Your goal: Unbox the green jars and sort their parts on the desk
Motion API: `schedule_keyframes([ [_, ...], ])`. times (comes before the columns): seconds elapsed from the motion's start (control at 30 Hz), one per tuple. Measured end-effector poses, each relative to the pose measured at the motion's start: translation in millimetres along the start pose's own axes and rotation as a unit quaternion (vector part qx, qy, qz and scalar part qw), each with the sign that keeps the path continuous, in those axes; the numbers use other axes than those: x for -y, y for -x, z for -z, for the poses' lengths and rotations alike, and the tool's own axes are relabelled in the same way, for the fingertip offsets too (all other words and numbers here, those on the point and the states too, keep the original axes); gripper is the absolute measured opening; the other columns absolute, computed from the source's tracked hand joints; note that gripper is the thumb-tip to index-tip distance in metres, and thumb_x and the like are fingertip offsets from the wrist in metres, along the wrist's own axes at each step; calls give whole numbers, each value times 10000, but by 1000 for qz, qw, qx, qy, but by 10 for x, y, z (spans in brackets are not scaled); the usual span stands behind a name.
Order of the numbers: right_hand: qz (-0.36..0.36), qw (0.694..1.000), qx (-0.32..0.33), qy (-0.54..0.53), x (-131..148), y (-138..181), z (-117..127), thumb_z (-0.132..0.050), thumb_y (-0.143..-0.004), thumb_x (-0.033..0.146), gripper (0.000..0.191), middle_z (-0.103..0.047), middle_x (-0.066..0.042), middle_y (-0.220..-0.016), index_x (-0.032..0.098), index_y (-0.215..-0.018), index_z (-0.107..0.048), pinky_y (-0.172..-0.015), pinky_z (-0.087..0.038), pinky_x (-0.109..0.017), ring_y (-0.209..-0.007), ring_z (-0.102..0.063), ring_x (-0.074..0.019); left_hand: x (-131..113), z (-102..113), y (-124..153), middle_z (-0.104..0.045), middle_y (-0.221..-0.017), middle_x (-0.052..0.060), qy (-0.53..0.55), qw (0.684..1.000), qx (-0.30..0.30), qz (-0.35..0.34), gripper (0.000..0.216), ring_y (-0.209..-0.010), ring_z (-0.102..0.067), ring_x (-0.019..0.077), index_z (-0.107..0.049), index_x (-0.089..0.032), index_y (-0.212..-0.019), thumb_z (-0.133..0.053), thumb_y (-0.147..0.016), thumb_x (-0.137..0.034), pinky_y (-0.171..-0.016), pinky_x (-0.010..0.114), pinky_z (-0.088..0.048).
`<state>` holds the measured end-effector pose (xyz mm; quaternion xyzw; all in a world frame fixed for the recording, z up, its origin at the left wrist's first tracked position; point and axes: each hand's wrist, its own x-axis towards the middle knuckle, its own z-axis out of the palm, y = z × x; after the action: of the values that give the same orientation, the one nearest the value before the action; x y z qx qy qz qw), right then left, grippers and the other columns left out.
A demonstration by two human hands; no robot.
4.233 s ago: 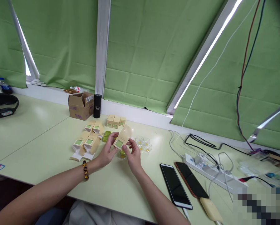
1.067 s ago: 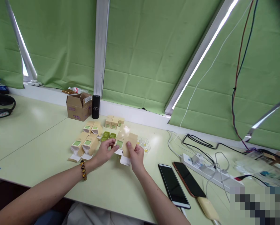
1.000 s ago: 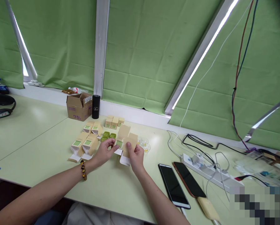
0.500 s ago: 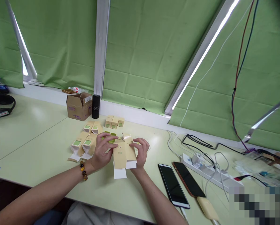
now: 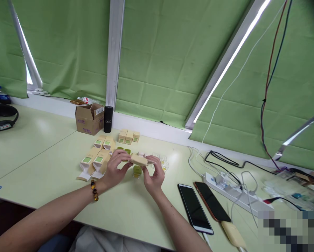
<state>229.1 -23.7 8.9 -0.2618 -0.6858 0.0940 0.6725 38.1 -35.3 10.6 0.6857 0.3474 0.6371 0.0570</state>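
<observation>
Both my hands hold one small tan carton (image 5: 139,160), lying nearly level just above the pale green table (image 5: 41,147). My left hand (image 5: 115,168), with a bead bracelet on its wrist, pinches the carton's left end. My right hand (image 5: 153,175) grips its right end with curled fingers. Right under the carton a small green-lidded jar (image 5: 137,170) stands on the table. To the left lie open tan cartons with green labels (image 5: 95,161). Behind them are green jars (image 5: 124,151) and three closed little boxes (image 5: 129,136).
A brown cardboard box (image 5: 90,119) and a black cylinder (image 5: 108,119) stand near the window sill. Clear plastic cups (image 5: 163,162) sit right of my hands. Two phones (image 5: 202,206), a power strip (image 5: 232,190) and tangled cables (image 5: 225,161) fill the right side. A black headset (image 5: 1,117) lies far left.
The carton, unfolded flat with flaps hanging half a second ago, is now folded into a slim shape held level. The green-lidded jar under it shows again.
</observation>
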Motion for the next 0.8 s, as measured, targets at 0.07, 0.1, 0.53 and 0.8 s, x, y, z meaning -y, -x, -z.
schedule_keyframes([
  [0.07,-96,995,4,-34,12,33,-34,-705,-905,274,102,-723,-64,-969,249,-1004,-709,-853,-535,-414,-930,-654,-254,12,-20,-6,-721,-1046,111,30,997,18,64,226,-1062,-644,263,-726,-218,-942,-635,-982,-422,-935,415,-533],
  [0.1,-146,988,7,-53,15,50,-51,-725,-902,313,107,-725,-61,-936,237,-978,-717,-814,-536,-389,-885,-654,-241,23,-29,-7,-714,-1052,111,39,994,31,96,272,-1048,-650,255,-724,-209,-936,-610,-994,-449,-924,397,-537],
  [0.53,-425,860,25,-281,57,-46,-101,-918,-673,494,399,-799,-61,-800,185,-858,-746,-628,-568,-343,-661,-719,-230,91,-128,-26,-787,-902,80,224,926,95,290,472,-795,-706,240,-762,-167,-973,-674,-907,-626,-723,345,-572],
  [0.8,-374,893,6,-251,92,-27,-132,-862,-763,470,526,-775,-43,-929,241,-1165,-611,-679,-556,-313,-756,-713,-209,159,-126,-26,-660,-704,17,153,940,27,303,470,-644,-576,163,-657,-164,-766,-663,-918,-608,-588,270,-445],
])
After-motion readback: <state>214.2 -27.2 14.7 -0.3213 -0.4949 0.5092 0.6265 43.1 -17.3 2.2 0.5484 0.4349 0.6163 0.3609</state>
